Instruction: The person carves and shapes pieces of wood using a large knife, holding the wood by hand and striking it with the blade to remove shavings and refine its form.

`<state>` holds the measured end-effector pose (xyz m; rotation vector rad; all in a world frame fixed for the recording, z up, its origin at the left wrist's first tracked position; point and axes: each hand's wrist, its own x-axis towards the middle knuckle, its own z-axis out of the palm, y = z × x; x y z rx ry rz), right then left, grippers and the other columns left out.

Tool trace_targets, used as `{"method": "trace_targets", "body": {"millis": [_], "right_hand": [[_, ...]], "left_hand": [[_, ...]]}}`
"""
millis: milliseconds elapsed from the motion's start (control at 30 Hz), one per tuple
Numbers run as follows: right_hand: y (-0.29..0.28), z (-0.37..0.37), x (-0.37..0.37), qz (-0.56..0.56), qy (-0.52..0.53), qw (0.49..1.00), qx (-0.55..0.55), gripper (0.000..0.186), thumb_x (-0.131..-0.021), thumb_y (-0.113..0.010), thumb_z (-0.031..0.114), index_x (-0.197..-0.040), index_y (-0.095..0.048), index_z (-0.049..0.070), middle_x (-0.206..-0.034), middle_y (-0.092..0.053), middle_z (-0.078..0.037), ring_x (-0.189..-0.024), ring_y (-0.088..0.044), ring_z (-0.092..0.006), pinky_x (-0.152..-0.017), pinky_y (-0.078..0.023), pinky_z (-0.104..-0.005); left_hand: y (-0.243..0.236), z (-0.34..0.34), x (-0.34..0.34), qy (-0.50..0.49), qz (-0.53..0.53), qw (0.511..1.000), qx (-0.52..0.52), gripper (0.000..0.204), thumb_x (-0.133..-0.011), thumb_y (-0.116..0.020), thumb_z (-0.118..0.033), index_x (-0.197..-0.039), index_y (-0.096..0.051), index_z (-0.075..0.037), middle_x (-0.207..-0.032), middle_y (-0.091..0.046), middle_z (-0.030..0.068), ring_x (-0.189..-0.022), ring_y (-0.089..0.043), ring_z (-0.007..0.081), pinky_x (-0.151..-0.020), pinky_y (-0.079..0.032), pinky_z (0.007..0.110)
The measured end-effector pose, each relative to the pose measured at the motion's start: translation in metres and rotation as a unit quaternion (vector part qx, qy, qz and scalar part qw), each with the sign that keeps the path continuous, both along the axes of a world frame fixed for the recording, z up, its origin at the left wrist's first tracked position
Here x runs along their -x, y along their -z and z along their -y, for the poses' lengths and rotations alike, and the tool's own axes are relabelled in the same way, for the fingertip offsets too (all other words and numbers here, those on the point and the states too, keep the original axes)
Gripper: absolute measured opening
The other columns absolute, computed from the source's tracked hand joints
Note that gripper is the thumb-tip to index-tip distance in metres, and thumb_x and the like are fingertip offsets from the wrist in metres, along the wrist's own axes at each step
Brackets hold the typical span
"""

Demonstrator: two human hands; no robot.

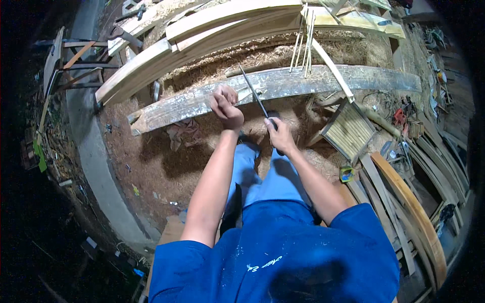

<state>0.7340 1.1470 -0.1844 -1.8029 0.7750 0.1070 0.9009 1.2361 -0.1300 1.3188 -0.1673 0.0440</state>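
My right hand [281, 136] is wrapped round the dark handle of a long, narrow-bladed knife [252, 91]. The blade points up and to the left, across a weathered plank bench [182, 103] spotted with pale paint. My left hand [226, 107] is beside the blade, over the plank's near edge, with its fingers curled in. What it holds, if anything, is too hidden to name. A small pale patch of wood [246, 95] shows between that hand and the blade. Several thin pale sticks [304, 45] lean across the plank's far edge, right of the blade.
Large timber beams [232, 22] run along the far side, with wood shavings [202, 73] between them and the plank. A slatted wooden panel [349, 129] stands at right, near a yellow tape measure [346, 174] and stacked boards [406, 202]. A concrete strip [101, 166] curves along the left.
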Motion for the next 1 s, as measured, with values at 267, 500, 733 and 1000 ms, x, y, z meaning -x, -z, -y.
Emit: {"method": "trace_targets", "body": {"millis": [267, 500, 733, 1000], "right_hand": [[0.012, -0.039, 0.026, 0.000, 0.047, 0.998, -0.032, 0.036, -0.101, -0.057, 0.030, -0.114, -0.063, -0.003, -0.099, -0.069, -0.028, -0.099, -0.068, -0.0425, -0.085, -0.052, -0.0443], [0.038, -0.044, 0.018, 0.073, 0.026, 0.997, -0.014, 0.033, -0.103, -0.053, 0.026, -0.121, -0.054, -0.001, -0.095, -0.067, -0.028, -0.094, -0.065, -0.0489, -0.080, -0.052, -0.0499], [0.037, -0.044, -0.017, 0.190, 0.009, 0.981, -0.038, 0.038, -0.100, -0.059, 0.028, -0.122, -0.051, -0.001, -0.087, -0.066, -0.028, -0.081, -0.067, -0.0490, -0.068, -0.054, -0.0518], [0.124, -0.020, 0.002, 0.023, 0.004, 0.997, 0.075, 0.036, -0.103, -0.051, 0.035, -0.109, -0.050, -0.001, -0.073, -0.066, -0.027, -0.065, -0.066, -0.0490, -0.056, -0.054, -0.0543]], "left_hand": [[0.003, -0.016, -0.010, 0.020, 0.019, 0.999, 0.031, 0.058, -0.106, -0.025, -0.055, -0.070, -0.034, -0.011, -0.062, -0.040, 0.0033, -0.058, -0.036, 0.0134, -0.053, -0.030, 0.029], [0.020, -0.011, -0.013, -0.012, 0.085, 0.985, 0.148, 0.059, -0.105, -0.026, -0.059, -0.067, -0.031, -0.013, -0.053, -0.030, 0.0004, -0.049, -0.025, 0.0113, -0.045, -0.021, 0.026], [0.016, 0.003, -0.006, -0.010, 0.099, 0.985, 0.141, 0.059, -0.105, -0.028, -0.057, -0.066, -0.032, -0.013, -0.050, -0.029, 0.0012, -0.045, -0.024, 0.0115, -0.045, -0.020, 0.027], [0.010, -0.005, 0.000, -0.015, 0.059, 0.992, 0.110, 0.053, -0.101, -0.039, -0.053, -0.065, -0.028, -0.016, -0.052, -0.021, -0.0010, -0.045, -0.017, 0.0114, -0.049, -0.020, 0.027]]}}
